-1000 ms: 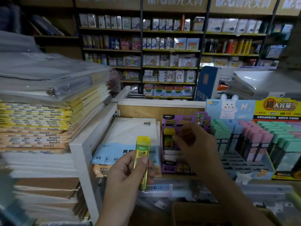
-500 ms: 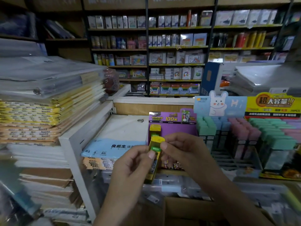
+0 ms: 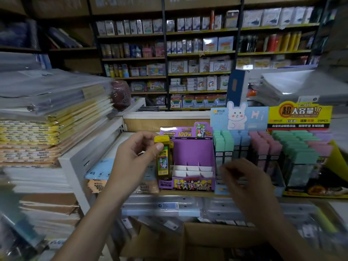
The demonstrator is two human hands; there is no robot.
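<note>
the left hand (image 3: 131,159) pinches the yellow lead case (image 3: 163,164) upright in front of the purple display box (image 3: 192,151), apparently ready to slot it in. the right hand (image 3: 244,181) is blurred beside the box, so i cannot tell its grip. next, lower the case straight into a free slot.

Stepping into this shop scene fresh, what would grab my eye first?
Most likely the yellow case, pinched upright in the left hand at centre, in front of the purple display box with its white compartments. To the right stand rows of pastel cases in green, blue and pink under a rabbit sign; to the left, a tall stack of yellow-edged notebooks.
</note>
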